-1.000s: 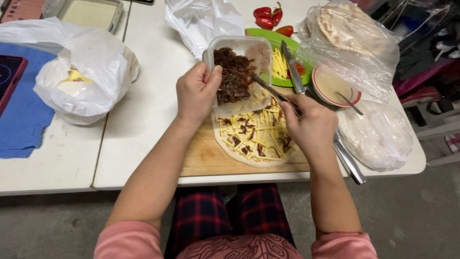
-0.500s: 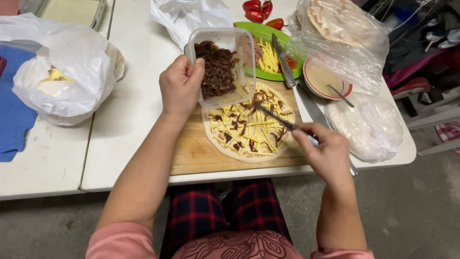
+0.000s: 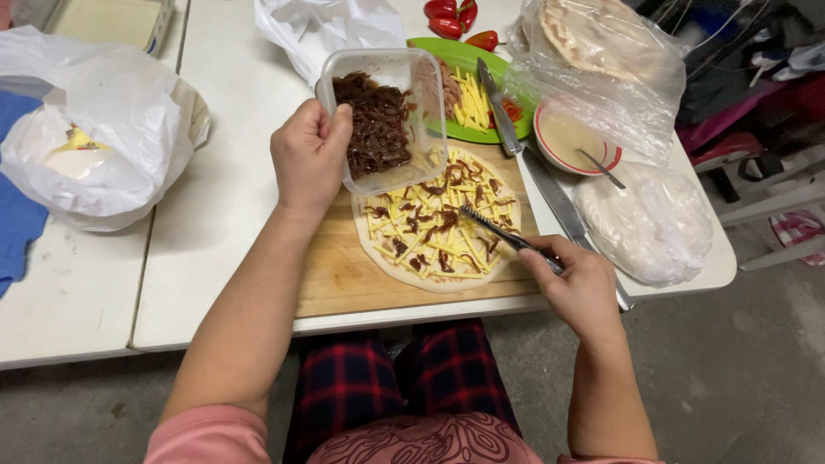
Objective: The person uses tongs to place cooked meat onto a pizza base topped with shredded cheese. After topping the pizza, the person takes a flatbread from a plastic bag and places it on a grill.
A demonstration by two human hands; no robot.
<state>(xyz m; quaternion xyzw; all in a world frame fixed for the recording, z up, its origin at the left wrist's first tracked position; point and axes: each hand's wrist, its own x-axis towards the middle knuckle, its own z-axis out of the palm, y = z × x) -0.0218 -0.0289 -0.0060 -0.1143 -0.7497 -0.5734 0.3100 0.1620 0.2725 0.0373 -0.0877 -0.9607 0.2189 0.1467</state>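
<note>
White desk [image 3: 215, 215] fills the upper frame, carrying one wooden board [image 3: 344, 275] at centre. On it lies one round flatbread [image 3: 430, 258] strewn with yellow strips and dark onion bits. The left hand [image 3: 309, 155] grips one clear plastic tub [image 3: 382, 116] of dark onions, tilted over the flatbread's upper edge. The right hand [image 3: 580, 283], lower right, pinches one fork [image 3: 498, 232] whose tines rest on the topping. Three red peppers [image 3: 455, 17] sit top centre, beside one green plate [image 3: 468, 86].
</note>
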